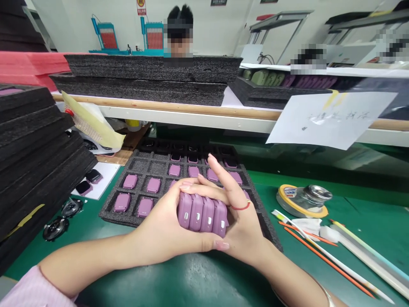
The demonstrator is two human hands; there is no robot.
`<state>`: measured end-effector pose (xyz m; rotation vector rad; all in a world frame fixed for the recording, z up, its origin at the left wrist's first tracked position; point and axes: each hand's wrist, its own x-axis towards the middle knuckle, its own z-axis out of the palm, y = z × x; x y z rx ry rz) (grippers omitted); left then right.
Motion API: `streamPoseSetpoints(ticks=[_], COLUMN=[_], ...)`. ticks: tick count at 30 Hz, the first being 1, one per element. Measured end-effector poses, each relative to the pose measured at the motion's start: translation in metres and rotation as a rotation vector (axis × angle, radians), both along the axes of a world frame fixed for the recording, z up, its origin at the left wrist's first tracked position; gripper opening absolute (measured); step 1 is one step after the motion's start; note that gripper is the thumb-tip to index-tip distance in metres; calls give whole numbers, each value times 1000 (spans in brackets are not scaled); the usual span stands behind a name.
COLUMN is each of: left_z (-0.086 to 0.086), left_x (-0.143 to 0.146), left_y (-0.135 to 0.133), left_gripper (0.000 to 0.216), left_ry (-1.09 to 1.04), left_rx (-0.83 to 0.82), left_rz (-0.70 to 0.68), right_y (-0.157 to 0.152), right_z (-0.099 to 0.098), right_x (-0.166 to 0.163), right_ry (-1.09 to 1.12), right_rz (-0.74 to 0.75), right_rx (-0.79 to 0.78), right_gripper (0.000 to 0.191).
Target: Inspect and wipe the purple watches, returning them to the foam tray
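My left hand (156, 224) and my right hand (247, 219) are closed together around a row of several purple watch-like cases (202, 215). The cases stand side by side, each with a small light slot on the end facing me. My left thumb runs along below the row and its tip touches my right hand. One right finger points up, while others wrap over the far side. Behind the hands lies a black foam tray (138, 194) with purple cases (153, 184) in its pockets; my hands hide part of it.
Black foam stacks rise at left (41, 170) and on the shelf (143, 79). Two dark round parts (56, 228) lie at left. A glass jar with a metal top (315, 196), a tape roll (287, 194) and orange sticks (322, 256) lie at right. A person (179, 32) is beyond the shelf.
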<state>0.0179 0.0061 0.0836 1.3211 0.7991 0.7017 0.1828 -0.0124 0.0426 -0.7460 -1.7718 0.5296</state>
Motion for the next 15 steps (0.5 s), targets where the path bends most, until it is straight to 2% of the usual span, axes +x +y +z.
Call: streamPoseSetpoints(ticks=[7,12,15], left_z=[-1,-3,-3], left_x=[-2,-2,-2], left_y=[-2,-2,-3], left_gripper=[87,85,88], left_ry=[30,3,-10], left_rx=[49,60,44], left_rz=[19,12,7], right_y=[-1,-1,-3], right_z=[0,2,4], right_x=[0,1,1], right_ry=[-12,-36,-90], right_rz=[-13,-22,-54], right_rx=[1,2,36], right_gripper=[65,77,69])
